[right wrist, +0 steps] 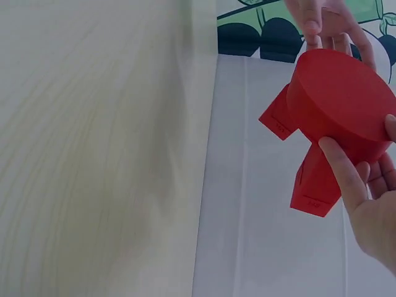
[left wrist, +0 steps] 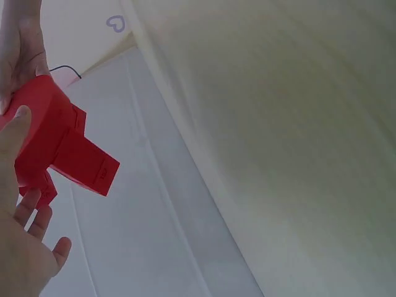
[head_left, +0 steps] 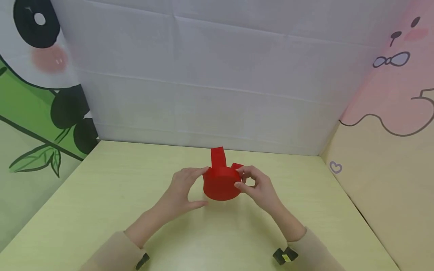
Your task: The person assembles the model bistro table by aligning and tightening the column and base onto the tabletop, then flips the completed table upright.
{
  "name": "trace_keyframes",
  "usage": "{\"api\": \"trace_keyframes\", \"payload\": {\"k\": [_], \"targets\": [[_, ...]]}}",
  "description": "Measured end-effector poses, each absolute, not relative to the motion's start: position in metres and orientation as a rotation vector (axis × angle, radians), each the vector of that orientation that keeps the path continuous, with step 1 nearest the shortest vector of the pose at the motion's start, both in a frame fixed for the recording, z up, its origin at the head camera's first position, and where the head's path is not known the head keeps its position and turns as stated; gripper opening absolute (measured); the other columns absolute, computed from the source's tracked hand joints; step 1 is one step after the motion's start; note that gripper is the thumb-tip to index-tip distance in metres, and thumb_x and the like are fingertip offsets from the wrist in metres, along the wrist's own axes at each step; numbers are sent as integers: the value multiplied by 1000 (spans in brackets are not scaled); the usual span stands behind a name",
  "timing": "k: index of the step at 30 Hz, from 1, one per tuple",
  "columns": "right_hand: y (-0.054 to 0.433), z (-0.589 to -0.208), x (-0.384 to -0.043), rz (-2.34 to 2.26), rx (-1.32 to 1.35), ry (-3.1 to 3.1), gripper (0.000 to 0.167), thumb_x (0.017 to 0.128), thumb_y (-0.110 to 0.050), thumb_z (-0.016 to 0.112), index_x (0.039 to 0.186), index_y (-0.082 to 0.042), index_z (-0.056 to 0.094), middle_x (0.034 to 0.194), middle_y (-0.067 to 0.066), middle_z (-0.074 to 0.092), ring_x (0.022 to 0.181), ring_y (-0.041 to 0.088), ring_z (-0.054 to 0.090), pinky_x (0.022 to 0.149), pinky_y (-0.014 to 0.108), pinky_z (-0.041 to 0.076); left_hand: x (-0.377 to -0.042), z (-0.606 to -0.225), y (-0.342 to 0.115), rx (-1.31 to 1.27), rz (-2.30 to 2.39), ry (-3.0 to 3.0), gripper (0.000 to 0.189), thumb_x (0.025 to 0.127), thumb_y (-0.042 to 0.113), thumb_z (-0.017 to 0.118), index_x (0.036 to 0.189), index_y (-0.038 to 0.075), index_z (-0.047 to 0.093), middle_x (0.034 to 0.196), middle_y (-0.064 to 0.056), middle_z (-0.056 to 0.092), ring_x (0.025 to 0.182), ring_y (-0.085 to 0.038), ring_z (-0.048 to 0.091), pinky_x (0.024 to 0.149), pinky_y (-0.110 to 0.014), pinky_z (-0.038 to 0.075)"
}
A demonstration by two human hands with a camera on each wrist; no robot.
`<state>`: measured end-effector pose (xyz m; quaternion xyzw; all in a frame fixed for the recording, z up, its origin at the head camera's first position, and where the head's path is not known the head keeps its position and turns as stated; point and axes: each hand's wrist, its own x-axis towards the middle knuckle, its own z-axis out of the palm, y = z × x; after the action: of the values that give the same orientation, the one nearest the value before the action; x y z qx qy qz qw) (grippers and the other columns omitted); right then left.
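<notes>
A red drum-shaped piece (head_left: 221, 186) with a flat round face tilts toward me over the table. Several rectangular blocks (right wrist: 317, 189) stick out from it, their ends bearing small dark print. My right hand (head_left: 260, 188) pinches its right side, thumb on the near rim and fingers behind. On the left side, the fingertips of my left hand (head_left: 179, 190) touch the upper edge, while its thumb stands apart lower down. In the left wrist view, that hand's loosely spread fingers (left wrist: 40, 223) lie by one of the blocks.
The pale yellow table (head_left: 112, 188) spreads under both hands, with soft shadows below them. A white cloth wall (head_left: 217, 82) rises behind it. Side panels carry a panda drawing (head_left: 64, 109) on the left and a pink animal (head_left: 390, 90) on the right.
</notes>
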<state>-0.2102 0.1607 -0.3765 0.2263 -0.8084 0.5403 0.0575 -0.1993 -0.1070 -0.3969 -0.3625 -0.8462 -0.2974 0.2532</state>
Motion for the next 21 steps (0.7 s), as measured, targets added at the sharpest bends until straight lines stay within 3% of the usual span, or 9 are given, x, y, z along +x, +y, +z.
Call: {"api": "trace_keyframes", "payload": {"k": [6, 11, 21], "targets": [[163, -374, -213, 1988, 559, -2453, 35, 87, -19, 69, 119, -10, 58, 110, 14, 60, 98, 29, 58, 68, 41, 57, -200, -404, -99, -1011, -711, -2143, 87, 62, 26, 89, 136, 10, 45, 121, -5, 52, 116, -23, 45, 95, -46, 35], [166, -376, -215, 2041, 499, -2455, 38, 87, -21, 69, 121, -10, 57, 112, 13, 60, 98, 25, 60, 68, 42, 57, -200, -405, -89, -948, -728, -2160, 83, 61, 28, 89, 132, 11, 49, 120, -7, 53, 117, -25, 44, 97, -47, 35], [171, -378, -217, 2050, 645, -2450, 50, 86, -17, 70, 131, -15, 50, 123, 12, 55, 106, 30, 55, 75, 42, 56, -208, -403, -88, -863, -862, -2290, 84, 62, 31, 88, 134, 14, 47, 114, -1, 57, 114, -21, 44, 94, -49, 34]]}}
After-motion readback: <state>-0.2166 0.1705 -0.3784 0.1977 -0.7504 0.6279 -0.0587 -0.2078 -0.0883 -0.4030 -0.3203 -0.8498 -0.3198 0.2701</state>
